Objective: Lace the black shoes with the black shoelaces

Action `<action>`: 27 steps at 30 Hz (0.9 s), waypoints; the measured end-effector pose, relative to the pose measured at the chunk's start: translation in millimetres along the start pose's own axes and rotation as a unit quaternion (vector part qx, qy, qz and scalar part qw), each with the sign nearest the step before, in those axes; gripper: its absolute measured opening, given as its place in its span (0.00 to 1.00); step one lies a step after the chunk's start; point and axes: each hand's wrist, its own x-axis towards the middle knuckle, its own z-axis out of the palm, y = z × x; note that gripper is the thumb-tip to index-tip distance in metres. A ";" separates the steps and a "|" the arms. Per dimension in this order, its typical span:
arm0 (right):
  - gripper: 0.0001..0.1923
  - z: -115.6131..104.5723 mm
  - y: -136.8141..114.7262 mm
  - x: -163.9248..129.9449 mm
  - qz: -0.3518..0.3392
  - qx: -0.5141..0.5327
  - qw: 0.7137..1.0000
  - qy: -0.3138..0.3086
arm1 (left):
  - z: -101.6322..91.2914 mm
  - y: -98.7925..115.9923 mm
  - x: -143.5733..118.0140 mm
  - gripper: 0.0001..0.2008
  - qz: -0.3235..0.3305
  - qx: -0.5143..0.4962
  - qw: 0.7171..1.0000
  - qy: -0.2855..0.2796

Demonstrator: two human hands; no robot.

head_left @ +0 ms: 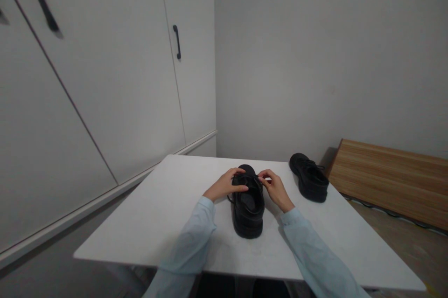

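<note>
A black lace-up shoe (pixel 248 225) stands on the white table, its toe pointing away from me and its heel toward me. My left hand (pixel 226 185) grips its left side near the lacing, with the thumb reaching over the opening and the fingers across the front. On the other side, my right hand (pixel 275 189) pinches the black shoelace (pixel 257 177) between thumb and forefinger. A loose loop of lace hangs at the shoe's left side. The exact hold of the left fingertips on the dark lacing is hard to make out.
The matching black shoe (pixel 313 188) stands near the right edge of the white table (pixel 147 223). Past that edge is a wood-grain panel (pixel 388 181). White cabinets (pixel 105 55) with dark handles line the left, and a grey wall (pixel 315 55) rises behind.
</note>
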 end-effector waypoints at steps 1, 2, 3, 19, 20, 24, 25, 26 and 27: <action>0.10 -0.2 -0.3 -0.1 -0.003 0.002 1.000 0.000 | 0.3 -1.1 0.4 0.29 0.001 0.000 1.000 0.000; 0.10 -0.5 -1.0 -0.2 -0.007 0.004 1.000 -0.001 | 0.6 -2.2 0.8 0.30 0.003 0.000 1.000 0.000; 0.10 -0.7 -2.0 -0.4 -0.010 0.007 1.000 -0.003 | 0.9 -3.3 1.2 0.30 0.005 0.000 1.000 0.001; 0.07 -0.5 -6.6 -3.4 -0.055 -0.097 0.994 -0.015 | 2.8 -1.3 0.8 0.29 -0.013 0.016 1.000 0.002; 0.07 -1.4 -6.1 -3.2 -0.054 -0.110 0.992 -0.022 | 2.6 -1.0 0.8 0.29 -0.011 0.018 1.000 0.003; 0.07 -6.7 -5.8 -2.2 -0.054 -0.139 0.987 -0.056 | 1.9 0.8 0.4 0.28 -0.007 0.027 1.000 0.003; 0.07 -8.2 -6.2 -2.0 -0.055 -0.139 0.987 -0.065 | 1.7 1.1 0.3 0.28 -0.007 0.029 1.000 0.002; 0.07 -9.6 -6.6 -1.9 -0.055 -0.138 0.986 -0.073 | 1.6 1.3 0.2 0.28 -0.007 0.030 1.000 0.001; 0.07 -11.0 -6.9 -1.9 -0.055 -0.138 0.986 -0.081 | 1.6 1.3 0.1 0.29 -0.008 0.032 0.999 0.001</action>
